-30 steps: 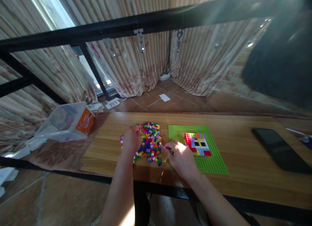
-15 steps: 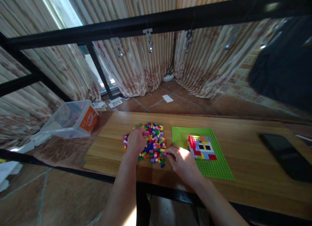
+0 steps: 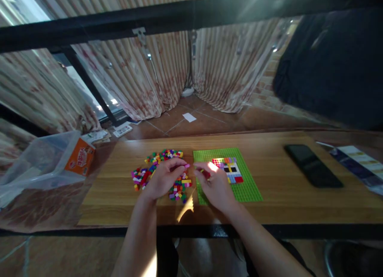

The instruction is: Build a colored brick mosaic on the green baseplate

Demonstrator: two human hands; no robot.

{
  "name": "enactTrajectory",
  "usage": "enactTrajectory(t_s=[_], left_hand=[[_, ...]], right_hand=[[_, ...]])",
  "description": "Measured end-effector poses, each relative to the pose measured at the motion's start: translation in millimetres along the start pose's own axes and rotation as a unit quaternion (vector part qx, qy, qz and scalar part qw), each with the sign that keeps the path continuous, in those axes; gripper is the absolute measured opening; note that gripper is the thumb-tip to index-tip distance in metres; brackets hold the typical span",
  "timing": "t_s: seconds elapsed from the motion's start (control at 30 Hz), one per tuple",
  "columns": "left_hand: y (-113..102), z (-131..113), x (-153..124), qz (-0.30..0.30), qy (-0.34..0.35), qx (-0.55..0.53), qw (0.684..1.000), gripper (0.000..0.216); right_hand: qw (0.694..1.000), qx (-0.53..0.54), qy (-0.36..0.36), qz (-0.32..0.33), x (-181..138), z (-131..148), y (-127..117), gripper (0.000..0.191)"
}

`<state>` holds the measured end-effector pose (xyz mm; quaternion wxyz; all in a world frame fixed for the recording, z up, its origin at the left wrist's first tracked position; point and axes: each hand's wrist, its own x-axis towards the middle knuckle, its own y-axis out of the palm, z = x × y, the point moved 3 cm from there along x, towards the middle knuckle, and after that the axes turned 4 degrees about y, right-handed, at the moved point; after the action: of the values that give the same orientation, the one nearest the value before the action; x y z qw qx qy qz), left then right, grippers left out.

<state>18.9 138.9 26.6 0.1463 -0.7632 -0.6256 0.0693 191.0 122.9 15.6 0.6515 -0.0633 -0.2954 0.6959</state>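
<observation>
I see my left hand resting over the pile of small coloured bricks on the counter, fingers pinched on a pink brick. My right hand hovers just beside it over the green baseplate, near the brick mosaic; its grip I cannot tell. A black phone lies well apart.

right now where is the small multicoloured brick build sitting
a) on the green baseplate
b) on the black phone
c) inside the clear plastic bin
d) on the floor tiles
a: the brick build sits on the green baseplate, at its far part, just beyond the right hand, while the phone lies apart to the right with nothing on it.
</observation>
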Motion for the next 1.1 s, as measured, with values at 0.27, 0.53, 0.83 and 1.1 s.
enactTrajectory(t_s=[0.27, 0.53, 0.83, 1.1], left_hand=[[21.7, -11.1, 1.1, 0.054, -0.03, -0.056, 0.997, 0.018], [40.0, -7.2, 8.6, 0.018, -0.042, -0.042, 0.998, 0.018], [71.4, 2.7, 13.0, 0.046, -0.022, 0.024, 0.998, 0.021], [79.6, 2.1, 17.7, 0.071, -0.014, 0.036, 0.997, 0.023]], right_hand=[[0.999, 0.026, -0.019, 0.036, 4.3, 3.9, -13.1, 0.021], [0.988, 0.085, 0.087, -0.091, 9.2, -43.6, -79.4, 0.021], [0.995, -0.09, 0.024, -0.025, 8.7, -69.0, -96.5, 0.017], [0.996, -0.039, 0.073, -0.043, 17.0, -79.9, -82.1, 0.009]])
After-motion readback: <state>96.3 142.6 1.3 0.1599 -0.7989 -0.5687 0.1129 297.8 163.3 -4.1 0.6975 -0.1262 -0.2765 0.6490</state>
